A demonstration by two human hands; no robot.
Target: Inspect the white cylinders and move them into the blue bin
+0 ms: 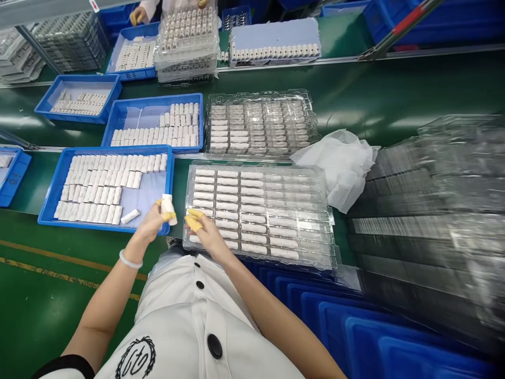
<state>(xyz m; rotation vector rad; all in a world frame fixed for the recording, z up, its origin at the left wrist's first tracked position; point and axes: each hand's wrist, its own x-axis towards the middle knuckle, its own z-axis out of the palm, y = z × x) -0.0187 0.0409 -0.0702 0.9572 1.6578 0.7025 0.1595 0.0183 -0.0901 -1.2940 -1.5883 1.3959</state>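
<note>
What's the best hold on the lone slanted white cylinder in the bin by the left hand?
Probably pinch the slanted white cylinder across its long sides, near its right end, coming from above and the right. It lies on its side, left end close to the nearest row of cylinders, with bare liner beyond the right end.

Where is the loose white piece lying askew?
The piece lies left of centre in the head view, in the blue tray by the left hand, just right of the front row.

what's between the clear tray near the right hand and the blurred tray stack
In the head view, crumpled white sheeting lies between the clear tray and the blurred tray stack, toward the far side.
</note>
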